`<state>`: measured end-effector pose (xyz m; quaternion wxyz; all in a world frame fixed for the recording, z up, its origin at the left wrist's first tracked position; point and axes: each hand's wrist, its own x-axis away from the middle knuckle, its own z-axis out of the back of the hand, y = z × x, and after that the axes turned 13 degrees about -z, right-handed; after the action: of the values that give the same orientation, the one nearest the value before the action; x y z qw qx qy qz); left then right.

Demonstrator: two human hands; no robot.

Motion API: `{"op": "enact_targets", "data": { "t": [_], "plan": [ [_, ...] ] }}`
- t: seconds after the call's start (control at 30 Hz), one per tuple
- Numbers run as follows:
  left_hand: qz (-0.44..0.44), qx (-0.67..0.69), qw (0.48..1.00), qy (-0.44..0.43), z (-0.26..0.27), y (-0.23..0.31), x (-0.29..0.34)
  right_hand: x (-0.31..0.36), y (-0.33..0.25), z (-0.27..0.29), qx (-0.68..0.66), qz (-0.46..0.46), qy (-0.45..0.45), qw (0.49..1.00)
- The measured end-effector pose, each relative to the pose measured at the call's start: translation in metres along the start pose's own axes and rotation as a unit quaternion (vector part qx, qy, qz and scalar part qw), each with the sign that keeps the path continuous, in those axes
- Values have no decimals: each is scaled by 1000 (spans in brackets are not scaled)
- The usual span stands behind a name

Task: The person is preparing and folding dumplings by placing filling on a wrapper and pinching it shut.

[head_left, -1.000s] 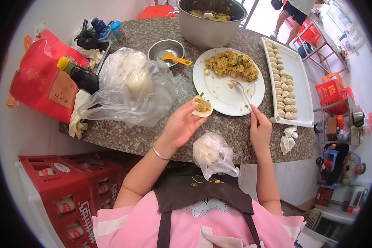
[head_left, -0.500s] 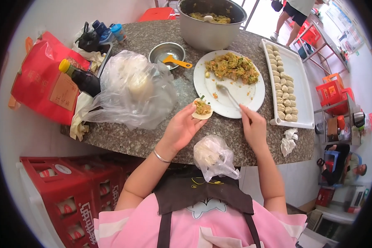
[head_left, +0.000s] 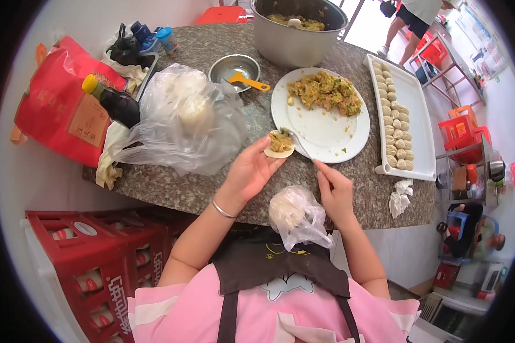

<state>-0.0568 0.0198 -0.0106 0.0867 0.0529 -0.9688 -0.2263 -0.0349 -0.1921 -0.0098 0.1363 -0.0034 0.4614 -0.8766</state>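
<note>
**Spoon (head_left: pixel 302 146) swung left to dough wrapper (head_left: pixel 278 154)!**

Left hand (head_left: pixel 252 171) cradled the wrapper beside the plate (head_left: pixel 353 152); the dough looked light, soft, tearable, best supported underneath. Moist-looking filling (head_left: pixel 280 143) topped it. Right hand (head_left: pixel 334 192) pinched the spoon.

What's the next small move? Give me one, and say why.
Probably press the filling down with the spoon: the right hand holds the spoon with its head at the wrapper, which lies open in the left hand, its filling heaped and unenclosed.
</note>
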Motion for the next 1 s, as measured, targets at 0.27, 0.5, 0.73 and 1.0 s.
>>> {"op": "enact_targets", "data": {
  "t": [0.27,0.5,0.73,1.0],
  "plan": [
    [1,-34,999,5,-1,12,8,13,-8,16,-248,-217,-106,938],
    [32,-78,994,-66,-10,14,-7,5,-17,32,-242,-201,-133,940],
    [36,-120,990,-63,-21,13,-18,-5,-8,37,-159,-139,-38,977],
    [45,-79,991,-97,-46,14,-31,-37,33,47,92,-49,90,991]
  ]
}}
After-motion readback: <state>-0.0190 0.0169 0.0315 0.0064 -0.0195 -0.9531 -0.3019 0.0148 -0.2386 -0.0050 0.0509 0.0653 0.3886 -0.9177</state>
